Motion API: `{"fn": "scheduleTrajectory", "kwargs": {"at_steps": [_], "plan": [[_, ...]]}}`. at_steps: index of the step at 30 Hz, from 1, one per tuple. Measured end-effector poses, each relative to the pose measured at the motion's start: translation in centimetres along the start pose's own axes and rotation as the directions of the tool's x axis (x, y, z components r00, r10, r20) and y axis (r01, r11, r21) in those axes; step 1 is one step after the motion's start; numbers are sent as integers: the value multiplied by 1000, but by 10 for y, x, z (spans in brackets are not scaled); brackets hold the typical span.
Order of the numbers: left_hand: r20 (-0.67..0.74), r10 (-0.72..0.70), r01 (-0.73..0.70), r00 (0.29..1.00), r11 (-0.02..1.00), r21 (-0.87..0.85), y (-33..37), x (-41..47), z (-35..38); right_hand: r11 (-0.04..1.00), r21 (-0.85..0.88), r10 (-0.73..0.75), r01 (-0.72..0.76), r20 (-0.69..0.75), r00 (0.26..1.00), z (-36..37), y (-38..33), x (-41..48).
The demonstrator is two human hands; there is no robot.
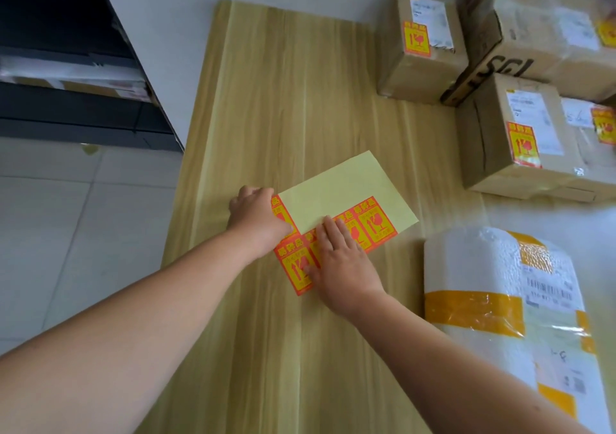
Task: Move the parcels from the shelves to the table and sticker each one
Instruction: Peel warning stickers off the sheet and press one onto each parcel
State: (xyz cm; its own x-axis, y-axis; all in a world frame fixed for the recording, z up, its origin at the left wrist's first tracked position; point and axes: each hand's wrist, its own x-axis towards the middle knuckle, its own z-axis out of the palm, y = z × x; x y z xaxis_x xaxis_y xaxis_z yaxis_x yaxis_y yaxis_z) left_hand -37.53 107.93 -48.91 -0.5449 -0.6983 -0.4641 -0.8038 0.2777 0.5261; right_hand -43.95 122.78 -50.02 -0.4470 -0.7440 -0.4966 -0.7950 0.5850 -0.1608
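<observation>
A pale yellow sticker sheet point(346, 193) with orange-and-yellow fragile stickers along its near edge lies in the middle of the wooden table point(283, 100). My left hand point(256, 216) sits at the sheet's left corner with curled fingers, thumb on a sticker, pinching that edge. My right hand point(340, 263) lies flat with straight fingers, pressing the stickers down. A white bubble-wrapped parcel point(493, 300) with yellow tape lies at the right, with no fragile sticker visible on it. Three cardboard boxes point(420, 66) point(533, 33) point(520, 153) at the back right each carry a fragile sticker.
Dark shelves point(66, 66) holding more parcels stand at the upper left, beyond the table's left edge. Grey floor tiles point(66, 233) lie below them. Bare tabletop stretches behind the sheet and in front of my hands.
</observation>
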Motion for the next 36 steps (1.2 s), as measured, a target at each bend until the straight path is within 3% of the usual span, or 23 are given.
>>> {"fn": "scheduleTrajectory", "kwargs": {"at_steps": [4, 11, 19, 23, 26, 30, 36], "plan": [[19, 16, -16, 1000, 1000, -6, -2, 3, -1, 1000, 0, 15, -15, -4, 1000, 3, -2, 0], [136, 15, 29, 991, 950, -311, -2, -1, -1, 1000, 13, 14, -14, -18, 1000, 4, -3, -1], [387, -61, 293, 920, 762, -577, 15, -18, 9, 999, 46, 9, -8, -23, 1000, 3, -1, 0], [199, -267, 312, 943, 495, -811, 20, -15, 19, 994, 108, 13, -10, -23, 1000, 1, -2, -3], [85, -432, 290, 898, 435, -853, 21, -12, 21, 989, 148, 6, -2, -26, 1000, -2, -2, -6], [-67, -434, 204, 899, 547, -812, 22, -15, 14, 974, 227, -8, 22, -60, 998, -15, -2, -15], [-299, -69, -138, 952, 774, -618, 41, -31, -14, 925, 356, 2, 130, -346, 938, -79, 1, -28]]}}
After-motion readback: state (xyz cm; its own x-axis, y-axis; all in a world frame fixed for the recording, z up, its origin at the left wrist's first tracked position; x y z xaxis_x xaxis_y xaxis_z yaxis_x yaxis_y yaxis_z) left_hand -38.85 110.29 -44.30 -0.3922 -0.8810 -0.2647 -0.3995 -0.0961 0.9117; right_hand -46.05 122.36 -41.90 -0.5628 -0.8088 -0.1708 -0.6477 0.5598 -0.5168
